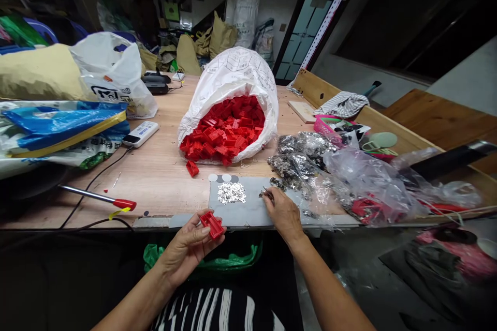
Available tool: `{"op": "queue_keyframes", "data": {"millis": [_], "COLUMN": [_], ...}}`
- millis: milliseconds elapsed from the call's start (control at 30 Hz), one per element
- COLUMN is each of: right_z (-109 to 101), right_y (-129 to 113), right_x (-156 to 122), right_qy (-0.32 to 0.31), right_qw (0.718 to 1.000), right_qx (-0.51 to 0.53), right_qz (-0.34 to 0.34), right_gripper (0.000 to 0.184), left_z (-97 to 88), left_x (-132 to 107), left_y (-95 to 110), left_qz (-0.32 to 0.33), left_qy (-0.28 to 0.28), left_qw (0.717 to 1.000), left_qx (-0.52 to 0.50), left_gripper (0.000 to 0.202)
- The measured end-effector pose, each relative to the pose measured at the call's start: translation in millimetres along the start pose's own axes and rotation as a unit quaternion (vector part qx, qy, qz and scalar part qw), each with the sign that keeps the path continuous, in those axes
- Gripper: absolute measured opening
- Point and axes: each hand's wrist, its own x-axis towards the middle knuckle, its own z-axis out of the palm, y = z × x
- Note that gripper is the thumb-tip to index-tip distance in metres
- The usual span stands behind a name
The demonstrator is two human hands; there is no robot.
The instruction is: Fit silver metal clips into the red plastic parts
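Observation:
My left hand (193, 244) holds a red plastic casing (212, 225), a small rectangular open box, its hollow side facing up, just off the table's front edge. Over the right part of a grey mat (252, 212), my right hand (284, 213) has its fingertips pinched on what looks like a small metal piece (266, 192). Beyond those fingers lies a little heap of dark metal pieces (277, 183). A pile of small silvery metal pieces (232, 193) sits on the mat between my hands. Behind it, a white woven sack (243, 70) lies on its side, its mouth full of red casings (225, 132).
Clear bags of metal parts (298, 160) and a pink basket (326, 126) crowd the right side. To the left are plastic bags (112, 70), a white device (141, 133) with a cable and a red-tipped rod (124, 203). A green bag (233, 261) hangs below the edge.

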Motion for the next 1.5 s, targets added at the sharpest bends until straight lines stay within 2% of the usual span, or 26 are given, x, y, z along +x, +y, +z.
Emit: {"op": "queue_keyframes", "data": {"millis": [167, 333, 700, 833, 1133, 1333, 1500], "right_z": [-4, -9, -3, 2, 7, 12, 23], "right_y": [-2, 5, -6, -7, -3, 1, 7], "right_x": [-11, -11, 0, 5, 8, 5, -2], "right_qy": [-0.018, -0.018, -0.053, -0.063, -0.058, -0.007, 0.047], "right_qw": [0.996, 0.997, 0.998, 0.997, 0.996, 0.995, 0.995], "right_qx": [0.048, 0.061, 0.024, 0.028, 0.047, 0.074, 0.084], "right_qz": [-0.068, -0.048, -0.028, -0.043, -0.057, -0.064, -0.040], "right_gripper": [0.021, 0.030, 0.014, 0.011, 0.010, 0.011, 0.016], "left_z": [-6.2, -11.4, -12.0, -15.3, -21.3, -23.8, -33.3], "left_x": [1, 2, 1, 2, 6, 9, 13], "left_y": [-2, -3, -5, -7, -11, -13, -18], "left_qz": [-0.016, -0.022, -0.052, -0.039, -0.003, 0.020, 0.037], "left_qy": [-0.022, -0.009, -0.023, -0.050, -0.060, -0.063, -0.085], "left_qw": [0.999, 1.000, 0.998, 0.997, 0.994, 0.988, 0.973], "left_qx": [-0.016, -0.008, 0.022, 0.034, 0.089, 0.139, 0.209], "left_gripper": [0.042, 0.043, 0.049, 0.050, 0.056, 0.057, 0.056]}}
